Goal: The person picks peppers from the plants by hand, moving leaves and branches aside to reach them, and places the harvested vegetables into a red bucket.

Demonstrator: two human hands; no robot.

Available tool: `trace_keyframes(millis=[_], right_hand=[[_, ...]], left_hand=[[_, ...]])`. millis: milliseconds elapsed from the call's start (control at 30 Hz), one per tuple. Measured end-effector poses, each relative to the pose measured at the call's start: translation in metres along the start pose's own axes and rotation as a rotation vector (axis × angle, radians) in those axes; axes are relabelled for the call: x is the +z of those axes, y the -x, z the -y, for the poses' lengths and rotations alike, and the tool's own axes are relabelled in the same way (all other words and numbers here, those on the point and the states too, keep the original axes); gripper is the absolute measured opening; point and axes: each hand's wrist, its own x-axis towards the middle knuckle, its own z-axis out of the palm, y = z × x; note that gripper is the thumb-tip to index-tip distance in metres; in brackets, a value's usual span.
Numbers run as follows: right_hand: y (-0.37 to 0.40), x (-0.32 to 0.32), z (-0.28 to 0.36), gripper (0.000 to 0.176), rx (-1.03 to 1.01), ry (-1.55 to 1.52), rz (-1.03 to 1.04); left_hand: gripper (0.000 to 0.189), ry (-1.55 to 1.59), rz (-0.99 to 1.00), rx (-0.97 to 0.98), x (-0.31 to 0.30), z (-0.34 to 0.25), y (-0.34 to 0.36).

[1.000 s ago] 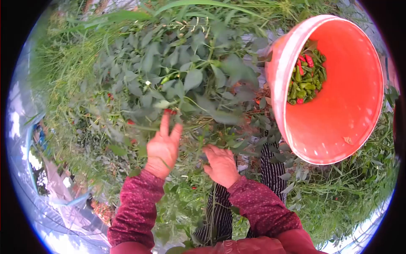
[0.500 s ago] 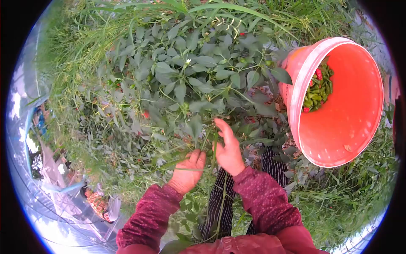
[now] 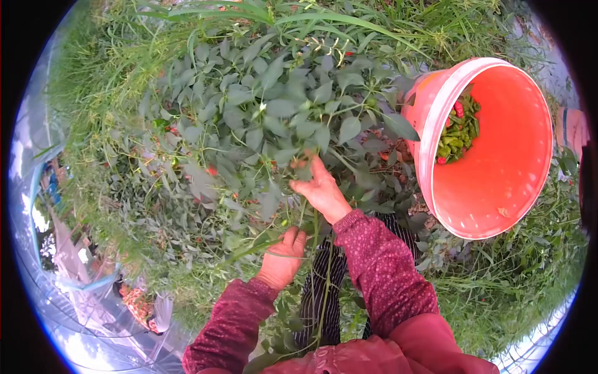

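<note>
Dark green pepper plants [image 3: 280,106] spread in front of me, their leaves partly blurred. My right hand [image 3: 322,190] reaches into the foliage, thumb and index finger apart, the other fingers partly hidden by leaves. Lower and to the left, my left hand [image 3: 284,257] has its fingers bent together beside thin green stems; what lies between them is too small to tell. A red pepper [image 3: 212,170] shows among the leaves left of my hands. The red bucket [image 3: 498,162] on the right holds green peppers [image 3: 458,134] and a few red ones.
Tall grass [image 3: 99,93] grows along the left and top. My striped trouser legs [image 3: 322,293] are below my hands. At the lower left are reddish items [image 3: 137,302] near clear plastic sheeting [image 3: 93,318]. Weeds [image 3: 498,299] lie below the bucket.
My right hand has moved up and left, deeper into the leaves. The left hand has shifted slightly down. Leaves around the right hand have moved, and the bucket appears a little further left.
</note>
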Motion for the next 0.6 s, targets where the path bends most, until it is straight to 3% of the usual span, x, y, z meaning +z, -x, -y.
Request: trace_keyframes(millis=[67,133,200,233,267,333,367,467,500,600], right_hand=[[-0.004,-0.008,-0.006,0.075,0.025,0.251,0.183],[-0.001,-0.006,-0.016,0.077,0.345,-0.045,0.137],[0.003,0.003,-0.018,0.079,-0.032,0.033,0.23],[0.01,0.002,-0.019,0.076,-0.356,0.248,0.19],[0.012,0.005,-0.024,0.076,-0.352,0.246,0.19],[0.02,0.015,-0.034,0.075,-0.802,0.863,0.086],[0.032,0.023,-0.015,0.072,-0.499,1.108,0.146],[0.041,0.027,-0.027,0.066,-0.453,1.033,0.217],[0.047,0.031,-0.025,0.064,-0.657,1.068,0.053],[0.05,0.033,-0.035,0.064,-0.652,1.016,0.069]], left_hand=[[0.044,0.045,-0.069,0.024,0.006,0.004,0.001],[0.042,0.032,-0.052,0.033,0.008,0.003,0.003],[0.041,0.023,-0.032,0.044,0.009,0.001,0.004],[0.041,0.043,-0.027,0.031,0.009,0.001,0.006],[0.042,0.062,-0.021,0.018,0.007,0.001,0.007],[0.042,0.018,0.038,-0.031,-0.002,0.005,0.015],[0.042,-0.027,0.091,-0.081,-0.007,0.008,0.02],[0.04,0.13,0.037,-0.105,-0.018,0.03,0.056],[0.038,0.271,-0.022,-0.152,-0.032,0.04,0.063],[0.038,0.284,-0.518,-0.149,-0.105,0.043,0.042]])
